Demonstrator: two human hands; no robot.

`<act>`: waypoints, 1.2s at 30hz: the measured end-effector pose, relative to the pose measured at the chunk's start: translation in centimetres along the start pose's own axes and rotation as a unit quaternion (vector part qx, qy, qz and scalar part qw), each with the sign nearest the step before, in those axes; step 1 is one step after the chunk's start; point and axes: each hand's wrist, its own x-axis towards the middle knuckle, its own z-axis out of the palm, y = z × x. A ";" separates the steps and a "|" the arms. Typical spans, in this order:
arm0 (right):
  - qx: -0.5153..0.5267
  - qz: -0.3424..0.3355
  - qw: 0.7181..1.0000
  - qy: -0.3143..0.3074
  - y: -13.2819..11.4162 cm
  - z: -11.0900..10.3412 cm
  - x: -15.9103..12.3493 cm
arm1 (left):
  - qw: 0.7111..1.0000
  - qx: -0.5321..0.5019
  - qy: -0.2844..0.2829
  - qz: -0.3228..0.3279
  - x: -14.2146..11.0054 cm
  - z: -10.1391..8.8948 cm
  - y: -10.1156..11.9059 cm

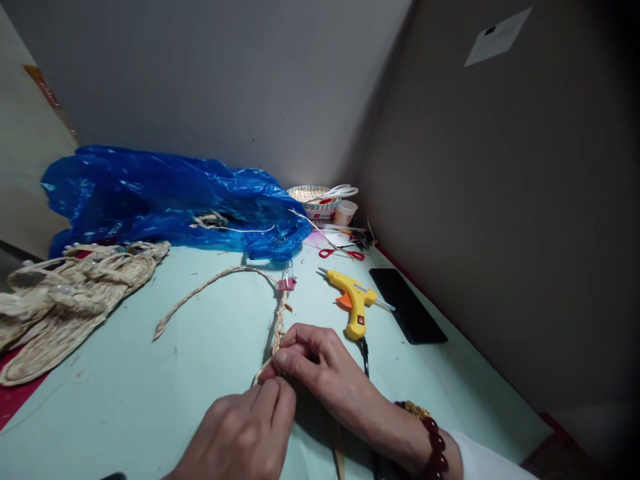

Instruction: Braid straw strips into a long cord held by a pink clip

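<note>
A pale straw braid [281, 320] runs down the middle of the table toward me. Its far end is gripped by a pink binder clip [287, 285], from which a thin twisted straw cord [210, 277] curves off to the left. My right hand [320, 363] pinches the near end of the braid between thumb and fingers. Just below it, my left hand [245, 427] is closed with curled fingers, and a straw strand [264, 368] leads into its grip. The fingertips of both hands nearly meet, so the strand ends there are partly hidden.
Right of the braid lie a yellow glue gun [357, 300] and a black phone-like slab [407, 305]. Red-handled scissors [342, 255], a paper cup [345, 213] and a basket [307, 193] sit behind. A blue plastic bag [150, 193] and woven straw soles [75, 313] occupy the left.
</note>
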 end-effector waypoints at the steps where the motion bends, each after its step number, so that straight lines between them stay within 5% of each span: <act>1: 0.017 0.008 1.000 0.000 0.1 0.0 0.1 | 1.000 -0.008 -0.007 -0.006 0.1 -0.1 0.0; 5: 0.031 0.013 0.999 0.008 0.2 0.0 0.1 | 0.990 -0.125 -0.021 -0.068 1.2 -1.9 -0.8; 8: 0.029 0.011 0.999 0.014 -0.1 0.0 -0.1 | 0.953 -0.222 -0.003 -0.206 2.3 -3.4 -1.9; 11: 0.051 -0.015 0.999 0.004 -0.2 0.1 -0.1 | 0.845 -0.408 -0.079 -0.337 3.1 -3.2 -2.9; 14: 0.036 -0.036 0.999 -0.007 0.0 -0.1 -0.1 | 0.670 -0.614 -0.163 -0.384 3.3 -1.8 -3.3; 16: -0.035 -0.039 0.999 -0.001 0.1 -0.4 -0.3 | 0.617 -0.654 -0.174 -0.403 3.2 -1.2 -3.3; 18: -0.121 -0.046 0.992 -0.001 -0.1 -0.7 -0.7 | 0.635 -0.635 -0.165 -0.408 3.2 -1.2 -3.2; 23: -0.350 -0.012 0.936 0.020 -1.6 -0.9 -2.1 | 0.769 -0.479 -0.171 -0.387 3.8 -2.2 -2.8; 27: -0.415 0.006 0.910 0.014 -2.3 -0.5 -2.5 | 0.817 -0.394 -0.210 -0.365 3.6 -1.9 -2.8; 31: -0.443 -0.094 0.892 -0.007 -1.1 0.1 -2.3 | 0.796 -0.412 -0.217 -0.387 3.3 -1.6 -2.9; 36: -0.552 -0.268 0.790 0.003 1.5 1.0 -1.9 | 0.719 -0.540 -0.193 -0.392 3.5 -1.8 -2.9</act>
